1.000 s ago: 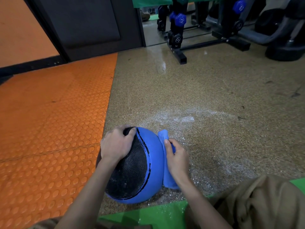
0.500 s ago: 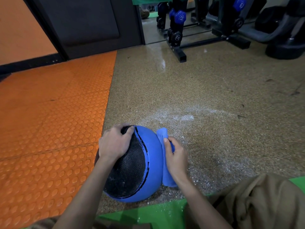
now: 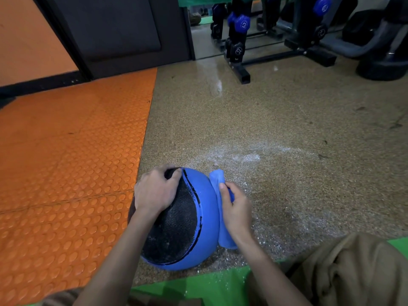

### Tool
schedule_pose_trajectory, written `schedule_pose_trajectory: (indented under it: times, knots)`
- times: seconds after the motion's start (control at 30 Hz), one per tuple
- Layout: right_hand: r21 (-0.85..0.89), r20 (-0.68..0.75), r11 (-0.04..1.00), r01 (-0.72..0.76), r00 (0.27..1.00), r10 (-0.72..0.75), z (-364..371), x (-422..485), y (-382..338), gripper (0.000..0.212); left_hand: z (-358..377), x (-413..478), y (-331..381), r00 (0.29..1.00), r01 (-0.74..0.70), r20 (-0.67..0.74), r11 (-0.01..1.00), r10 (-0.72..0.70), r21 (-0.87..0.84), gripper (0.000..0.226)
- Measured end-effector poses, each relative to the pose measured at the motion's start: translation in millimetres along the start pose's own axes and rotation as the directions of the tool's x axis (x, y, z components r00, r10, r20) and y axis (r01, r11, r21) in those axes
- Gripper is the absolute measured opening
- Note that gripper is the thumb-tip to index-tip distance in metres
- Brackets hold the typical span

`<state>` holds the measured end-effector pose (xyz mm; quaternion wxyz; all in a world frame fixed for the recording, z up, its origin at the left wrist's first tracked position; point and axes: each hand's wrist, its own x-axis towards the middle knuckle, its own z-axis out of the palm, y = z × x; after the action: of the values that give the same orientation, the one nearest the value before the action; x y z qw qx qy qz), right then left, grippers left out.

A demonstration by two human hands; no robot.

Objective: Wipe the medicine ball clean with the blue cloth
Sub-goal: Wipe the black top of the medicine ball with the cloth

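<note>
The right hand (image 3: 237, 208) clutches the blue cloth (image 3: 217, 176), pressing it to the right flank of the medicine ball (image 3: 206, 195). The left hand (image 3: 154, 191) grips the ball's top, fingers curled over it. The ball's black panel faces up and its blue band faces right. It sits on the speckled floor (image 3: 287, 129), between the orange mat's (image 3: 66, 162) edge and a green mat (image 3: 209, 288). Open floor runs ahead to the dumbbell rack (image 3: 237, 51).

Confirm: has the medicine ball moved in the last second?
No. The medicine ball sits just as before beside the orange mat edge, below the white floor smear.
</note>
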<state>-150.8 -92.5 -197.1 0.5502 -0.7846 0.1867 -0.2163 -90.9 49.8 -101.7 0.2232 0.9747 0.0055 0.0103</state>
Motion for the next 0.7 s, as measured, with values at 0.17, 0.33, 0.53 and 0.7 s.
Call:
schedule_pose_trajectory:
  times: [0.17, 0.33, 0.53, 0.7]
  knots:
    - [-0.005, 0.003, 1.0, -0.009, 1.0, 0.009, -4, -1, 0, 0.028, 2, -1, 4, 1.0, 0.0, 0.005, 1.0, 0.0, 0.018, 0.036]
    - [-0.08, -0.018, 0.975, 0.207, 0.978, -0.209, -3, -7, -25, 0.041, 0, -2, 4, 1.0, 0.003, -0.002, 1.0, -0.003, 0.008, 0.034]
    - [0.012, 0.021, 0.998, -0.064, 0.998, 0.063, -3, 3, 6, 0.027, 0, -2, 5, 1.0, 0.004, -0.001, 1.0, -0.004, 0.008, 0.034]
    - [-0.049, 0.02, 0.988, -0.145, 0.989, 0.146, -6, 4, 12, 0.028, 2, -6, 12, 1.0, -0.018, 0.002, 0.999, 0.018, 0.049, 0.036]
